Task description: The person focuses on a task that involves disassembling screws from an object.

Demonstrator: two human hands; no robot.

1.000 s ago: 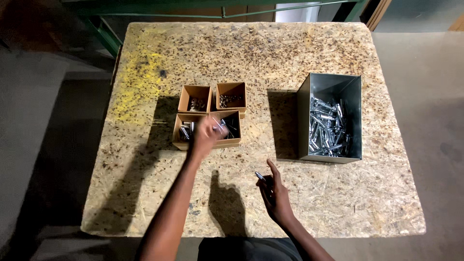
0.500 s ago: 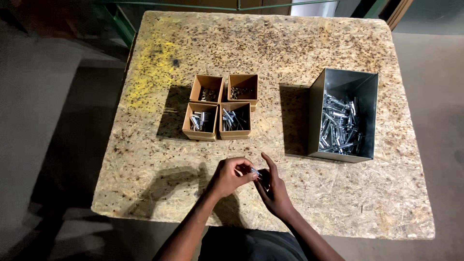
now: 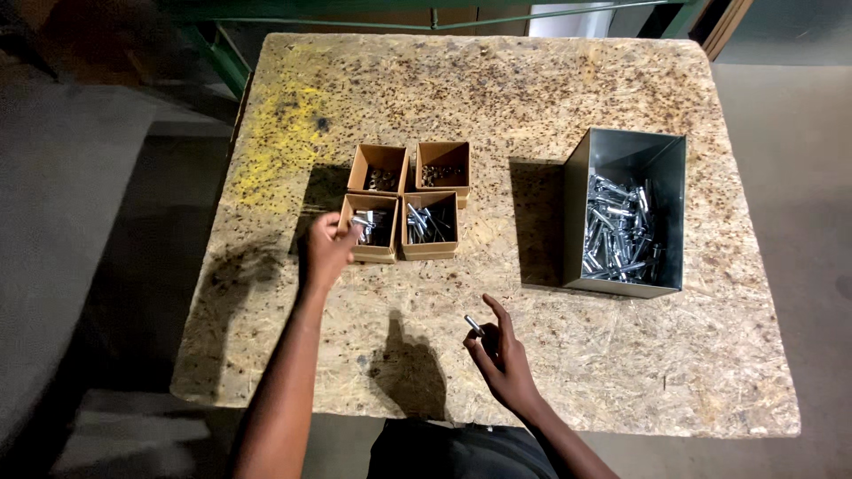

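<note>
My left hand (image 3: 327, 250) reaches out to the near left corner of the front-left cardboard box (image 3: 383, 252). Its fingers are curled at the rim next to the silver parts inside, and I cannot tell whether they pinch one. My right hand (image 3: 504, 362) hovers above the table's front edge, palm turned left. It holds a small silver bolt (image 3: 474, 325) between thumb and fingertips. Beside the front-left box stand the front-right box (image 3: 431, 248) with several silver screws and two back boxes (image 3: 444, 149) with small dark parts.
A grey metal bin (image 3: 577, 191) with several silver bolts stands at the right of the chipboard table (image 3: 550, 98). A yellow paint patch (image 3: 282, 133) marks the table's back left. A green metal frame (image 3: 217, 58) runs behind the table, and grey floor lies at both sides.
Half a second ago both hands met at the table's front. My left hand has since moved away to the front-left box, while my right hand stays in place with the bolt.
</note>
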